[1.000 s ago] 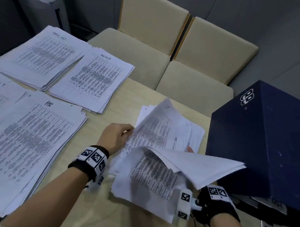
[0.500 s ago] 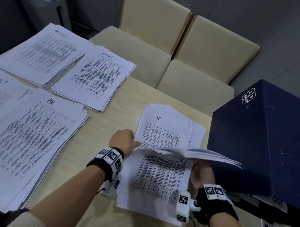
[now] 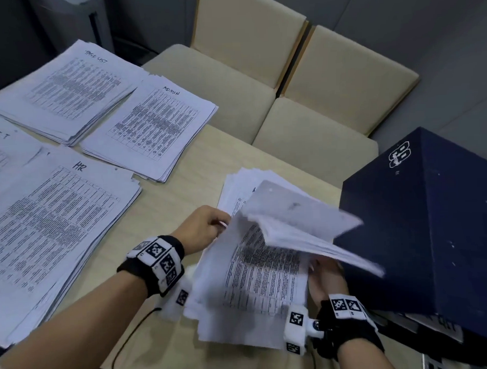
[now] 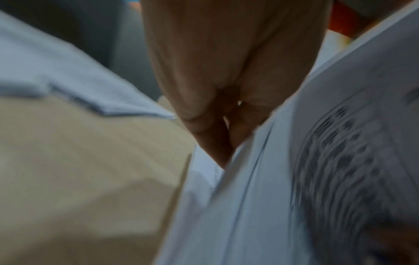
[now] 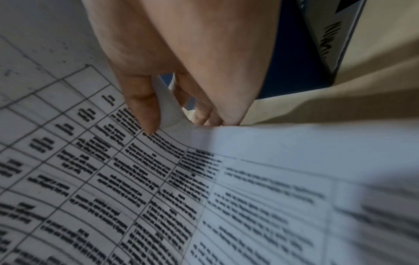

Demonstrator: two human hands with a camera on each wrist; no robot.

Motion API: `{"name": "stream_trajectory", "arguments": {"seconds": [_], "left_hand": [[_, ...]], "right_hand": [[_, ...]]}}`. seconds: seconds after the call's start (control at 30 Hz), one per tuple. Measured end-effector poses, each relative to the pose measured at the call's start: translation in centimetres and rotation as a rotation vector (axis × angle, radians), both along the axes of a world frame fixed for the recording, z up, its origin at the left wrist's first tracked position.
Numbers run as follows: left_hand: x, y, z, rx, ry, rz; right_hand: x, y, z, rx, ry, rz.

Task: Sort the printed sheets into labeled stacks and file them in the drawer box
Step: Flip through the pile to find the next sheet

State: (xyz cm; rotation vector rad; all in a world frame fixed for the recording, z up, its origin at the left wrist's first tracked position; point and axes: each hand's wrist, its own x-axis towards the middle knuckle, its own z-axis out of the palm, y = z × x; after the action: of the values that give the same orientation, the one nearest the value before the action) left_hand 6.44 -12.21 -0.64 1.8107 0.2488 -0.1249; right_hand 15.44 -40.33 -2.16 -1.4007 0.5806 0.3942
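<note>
A loose pile of printed sheets (image 3: 256, 275) lies on the wooden table (image 3: 165, 203) next to the dark blue drawer box (image 3: 431, 219). My left hand (image 3: 208, 227) pinches the left edge of a lifted bundle of sheets (image 3: 299, 223), which fans up and to the right over the pile. In the left wrist view the fingers (image 4: 217, 129) close on the paper edge. My right hand (image 3: 325, 275) sits under the raised bundle at the pile's right edge; its thumb (image 5: 145, 107) and fingers pinch a curled sheet corner (image 5: 170, 107).
Labeled stacks lie at the left: HR (image 3: 53, 224), ADMIN (image 3: 152, 126), TASK LIST (image 3: 70, 88) and IT (image 3: 3, 148). Two beige chairs (image 3: 260, 73) stand beyond the table's far edge. A cable (image 3: 131, 334) runs by my left forearm.
The bundle, low and nearly flat half a second ago, has swung up again and hides the IT-marked sheet behind it. My left hand has shifted slightly right along the paper edge.
</note>
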Motion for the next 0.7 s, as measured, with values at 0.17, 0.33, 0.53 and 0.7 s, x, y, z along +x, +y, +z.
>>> {"name": "stream_trajectory", "arguments": {"seconds": [0.17, 0.33, 0.53, 0.7], "left_hand": [[0.5, -1.0, -2.0, 0.245, 0.176, 0.360], [0.9, -1.3, -3.4, 0.479, 0.398, 0.332], [0.9, -1.5, -1.6, 0.537, 0.171, 0.197], [1.4, -1.2, 2.5, 0.218, 0.054, 0.085]], "right_hand": [[-0.3, 0.7, 0.6, 0.050, -0.034, 0.044], [-0.1, 0.1, 0.4, 0.069, -0.049, -0.012], [0.3, -0.4, 1.3, 0.056, 0.061, 0.079], [1.0, 2.2, 3.9, 0.216, 0.053, 0.084]]}}
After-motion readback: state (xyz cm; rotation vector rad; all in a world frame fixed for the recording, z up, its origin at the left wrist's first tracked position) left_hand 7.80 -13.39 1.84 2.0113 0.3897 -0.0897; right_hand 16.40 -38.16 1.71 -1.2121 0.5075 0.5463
